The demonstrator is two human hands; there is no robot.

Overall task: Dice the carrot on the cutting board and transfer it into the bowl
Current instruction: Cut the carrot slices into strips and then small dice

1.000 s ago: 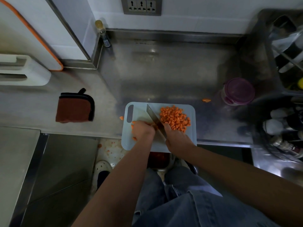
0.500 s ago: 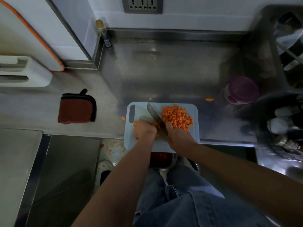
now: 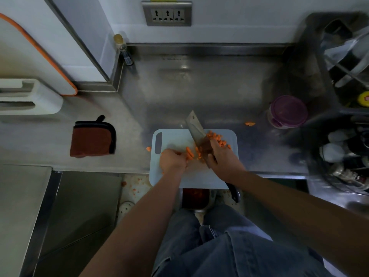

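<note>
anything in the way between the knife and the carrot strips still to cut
Nothing visible but a few cut bits. The left hand holds the strips; the knife in the right hand is just to their right.

Bare desk (image 3: 199, 92) behind cutting board (image 3: 175, 136): wide passage to wall. Right: purple-lidded tub (image 3: 287, 111), carrot scrap (image 3: 249, 123) near it, crowded dish rack (image 3: 347, 62) beyond. Left: folded cloth (image 3: 92, 138), well apart from board. Bottle (image 3: 122, 49) in back corner. Knife (image 3: 196, 130) slants over board's far edge.
</note>
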